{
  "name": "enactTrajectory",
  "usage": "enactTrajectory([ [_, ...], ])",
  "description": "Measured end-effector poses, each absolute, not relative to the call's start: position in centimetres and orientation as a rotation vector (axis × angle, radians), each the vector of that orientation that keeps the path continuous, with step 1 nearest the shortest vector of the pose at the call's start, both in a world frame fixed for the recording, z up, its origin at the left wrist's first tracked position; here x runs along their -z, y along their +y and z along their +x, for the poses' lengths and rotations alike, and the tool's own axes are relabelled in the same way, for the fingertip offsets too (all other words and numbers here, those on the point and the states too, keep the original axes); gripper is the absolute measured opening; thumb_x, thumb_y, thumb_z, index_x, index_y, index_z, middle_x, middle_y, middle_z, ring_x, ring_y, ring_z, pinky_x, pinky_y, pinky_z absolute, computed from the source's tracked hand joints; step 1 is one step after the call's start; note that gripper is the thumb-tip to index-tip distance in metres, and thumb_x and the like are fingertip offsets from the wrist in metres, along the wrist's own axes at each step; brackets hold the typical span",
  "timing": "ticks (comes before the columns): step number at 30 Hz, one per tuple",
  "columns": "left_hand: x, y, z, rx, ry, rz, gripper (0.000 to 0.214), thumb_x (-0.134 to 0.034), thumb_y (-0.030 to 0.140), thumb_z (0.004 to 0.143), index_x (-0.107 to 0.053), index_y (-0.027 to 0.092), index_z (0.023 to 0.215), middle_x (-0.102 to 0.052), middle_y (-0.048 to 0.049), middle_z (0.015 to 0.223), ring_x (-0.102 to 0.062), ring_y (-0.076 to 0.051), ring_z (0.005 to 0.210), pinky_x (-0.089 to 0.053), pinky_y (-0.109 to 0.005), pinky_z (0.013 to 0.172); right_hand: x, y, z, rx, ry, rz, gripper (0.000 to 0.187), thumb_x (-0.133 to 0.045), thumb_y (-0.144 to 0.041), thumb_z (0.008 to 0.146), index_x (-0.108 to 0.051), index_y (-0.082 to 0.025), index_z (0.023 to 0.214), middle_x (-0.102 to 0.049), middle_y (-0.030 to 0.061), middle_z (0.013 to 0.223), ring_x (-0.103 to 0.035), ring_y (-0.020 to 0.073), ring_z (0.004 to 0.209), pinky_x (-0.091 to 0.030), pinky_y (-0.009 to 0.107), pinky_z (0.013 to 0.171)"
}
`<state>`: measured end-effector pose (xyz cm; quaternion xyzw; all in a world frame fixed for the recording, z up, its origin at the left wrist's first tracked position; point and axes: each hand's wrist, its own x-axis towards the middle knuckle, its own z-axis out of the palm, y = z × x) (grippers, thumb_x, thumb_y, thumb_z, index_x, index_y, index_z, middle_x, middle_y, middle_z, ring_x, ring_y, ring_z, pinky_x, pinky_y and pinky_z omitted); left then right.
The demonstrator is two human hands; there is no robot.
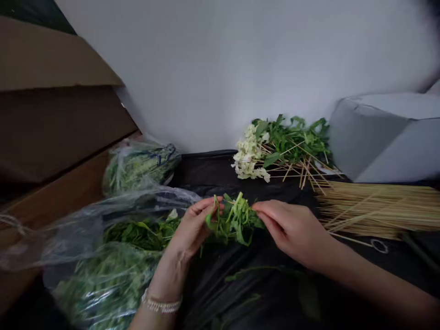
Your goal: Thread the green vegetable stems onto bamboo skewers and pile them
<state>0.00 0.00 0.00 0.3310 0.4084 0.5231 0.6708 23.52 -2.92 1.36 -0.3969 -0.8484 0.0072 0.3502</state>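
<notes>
My left hand [192, 229] and my right hand [292, 229] meet over a black sheet [240, 284], and both pinch a small bunch of green leafy stems [235, 220] held between them. The left fingers grip the bunch's left side, the right fingertips its right end. A beaded bracelet [161, 305] circles my left wrist. Behind the bunch lies a pile of white flowers [249, 158] with green leaves [295, 137] mounted on thin sticks.
A clear plastic bag of greens [113, 256] lies open at the left, another bag [137, 165] behind it. A heap of thin wooden sticks [378, 208] lies at the right, below a grey cushion [388, 137]. Brown cardboard [51, 114] stands at the left, a white wall behind.
</notes>
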Motion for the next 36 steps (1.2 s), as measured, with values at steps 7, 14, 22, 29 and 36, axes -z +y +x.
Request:
enactTrajectory([
  [7,-0.71,-0.28,0.59,-1.106,0.879,0.705,0.034,-0.092,0.026,0.056,-0.078,0.014,0.085,-0.076,-0.0029,0.072,-0.067,-0.008,0.061,-0.053,-0.014,0.06,-1.09,-3.13,23.44,-0.046,-2.235,-1.026,0.027,-0.042,-0.013,0.095,-0.065,-0.019,0.105,-0.071,0.0058,0.086,-0.066,0.0156,0.076,-0.05,0.026,0.069],
  [14,-0.21,-0.17,0.57,-1.108,0.906,0.768,0.031,-0.09,0.028,0.06,-0.079,0.013,0.086,-0.077,-0.0049,0.076,-0.068,-0.009,0.065,-0.052,-0.014,0.061,-1.12,-3.17,23.35,-0.057,-2.239,-1.038,0.027,-0.041,-0.013,0.095,-0.066,-0.018,0.105,-0.071,0.006,0.085,-0.066,0.015,0.076,-0.05,0.026,0.068],
  [22,-0.74,-0.35,0.85,-1.107,0.905,0.748,0.03,-0.091,0.023,0.056,-0.079,0.014,0.083,-0.078,-0.0048,0.075,-0.069,-0.011,0.065,-0.053,-0.014,0.061,-1.1,-3.21,23.29,-0.058,-2.247,-1.033,0.028,-0.04,-0.013,0.095,-0.066,-0.017,0.106,-0.07,0.006,0.084,-0.065,0.0147,0.074,-0.049,0.026,0.067],
  [29,-0.48,-0.38,0.89,-1.107,0.886,0.786,0.025,-0.089,0.022,0.06,-0.079,0.016,0.082,-0.078,-0.004,0.076,-0.071,-0.012,0.07,-0.055,-0.019,0.07,-1.01,-3.16,23.29,-0.052,-2.256,-1.046,0.028,-0.041,-0.013,0.095,-0.065,-0.018,0.107,-0.07,0.0057,0.085,-0.065,0.0147,0.074,-0.049,0.025,0.067],
  [36,-0.23,-0.63,0.96,-1.061,0.948,0.884,0.026,-0.088,0.024,0.062,-0.08,0.015,0.085,-0.078,-0.0067,0.081,-0.07,-0.015,0.074,-0.053,-0.022,0.075,-0.84,-3.23,23.21,-0.086,-2.276,-1.02,0.028,-0.041,-0.012,0.094,-0.065,-0.019,0.109,-0.07,0.0053,0.085,-0.065,0.0145,0.074,-0.05,0.025,0.068],
])
